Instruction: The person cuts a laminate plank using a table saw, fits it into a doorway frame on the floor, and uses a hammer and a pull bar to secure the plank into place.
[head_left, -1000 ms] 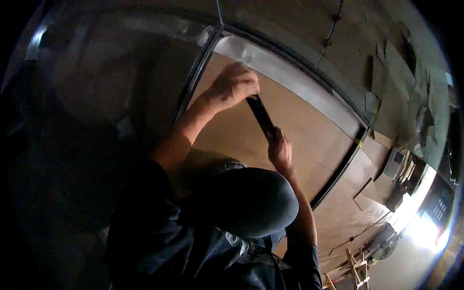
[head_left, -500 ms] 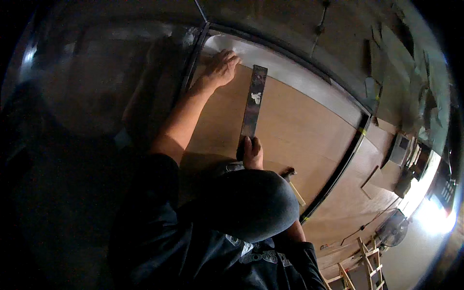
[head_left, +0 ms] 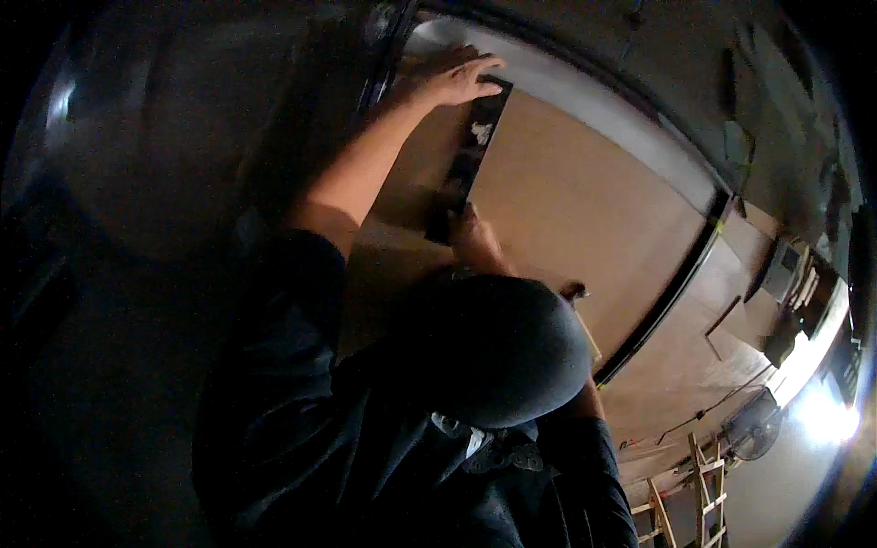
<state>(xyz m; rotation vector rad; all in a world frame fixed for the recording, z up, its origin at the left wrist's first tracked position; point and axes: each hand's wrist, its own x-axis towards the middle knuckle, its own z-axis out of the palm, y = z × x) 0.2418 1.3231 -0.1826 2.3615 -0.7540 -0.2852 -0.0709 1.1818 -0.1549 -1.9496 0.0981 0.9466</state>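
Observation:
A dark flat bar [head_left: 475, 137] with a whitish patch lies slantwise over a tan wooden board [head_left: 566, 173]. My right hand [head_left: 475, 239] is closed on the bar's near end; motion smears its fingers somewhat. At the bar's far end is my left hand [head_left: 457, 80], fingers stretched and apart. Its fingertips reach over or touch that end; I cannot tell how firmly. A pale silvery strip [head_left: 585, 87] runs along the board's far side, just beyond my left hand.
A dark metal frame [head_left: 653, 315] borders the board. A hammer [head_left: 589, 331] with a yellowish handle lies at right, partly hidden by a dark rounded cap [head_left: 512, 352]. Farther right are a fan [head_left: 752, 427], wooden ladder-like frames [head_left: 708, 489] and a bright lamp [head_left: 827, 416].
My left hand has moved right to the bar's far end, and its fingers have spread. The bar and my right hand have shifted away from me and slightly left in the view.

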